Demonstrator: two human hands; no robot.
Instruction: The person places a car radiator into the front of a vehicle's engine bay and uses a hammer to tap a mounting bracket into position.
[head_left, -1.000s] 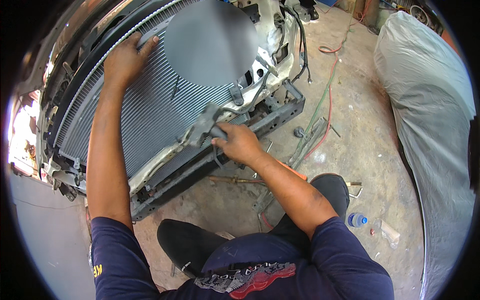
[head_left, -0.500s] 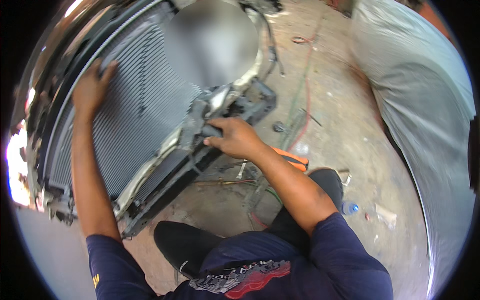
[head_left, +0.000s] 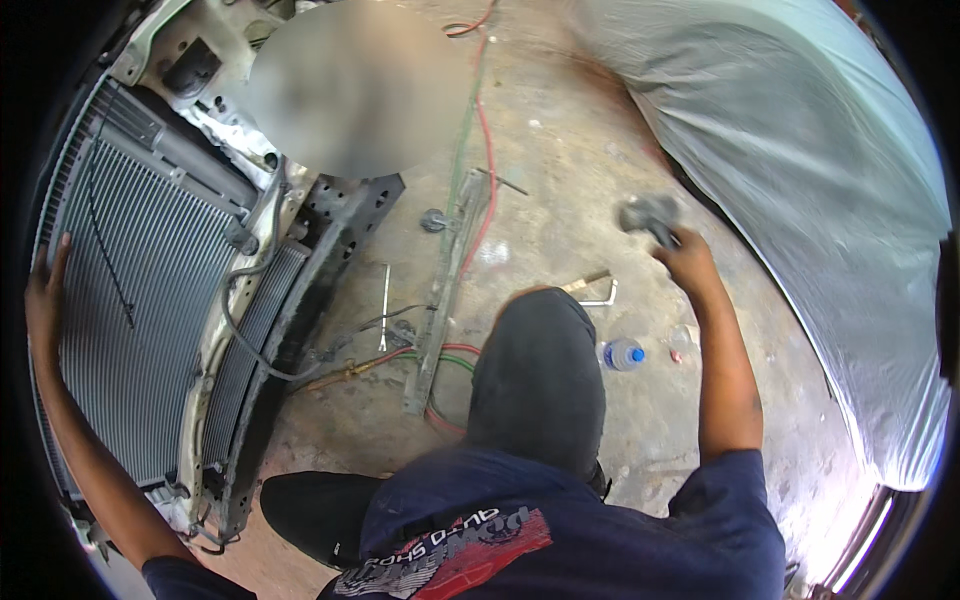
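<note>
My left hand (head_left: pixel 44 305) lies along the left edge of the finned radiator (head_left: pixel 150 300) at the car's stripped front. Its fingers are stretched out and hold nothing. Far from the car, on the right, my right hand (head_left: pixel 690 262) is closed around the handle of a dark grey power tool (head_left: pixel 648 213). Motion blurs the tool, so its exact type does not show. It is above the floor, near the covered shape at the right.
A metal bar (head_left: pixel 450 290), red hose (head_left: pixel 486 130), long wrench (head_left: pixel 385 308), L-shaped tool (head_left: pixel 606 295) and bottle with a blue cap (head_left: pixel 622 354) lie on the floor. A grey bumper beam (head_left: pixel 300 300) edges the car. Sheeting (head_left: pixel 760 150) covers something large at right.
My right hand has swung away from the car's front to the right, carrying the power tool. My left hand stays at the radiator, now by its left edge. The view has turned right.
</note>
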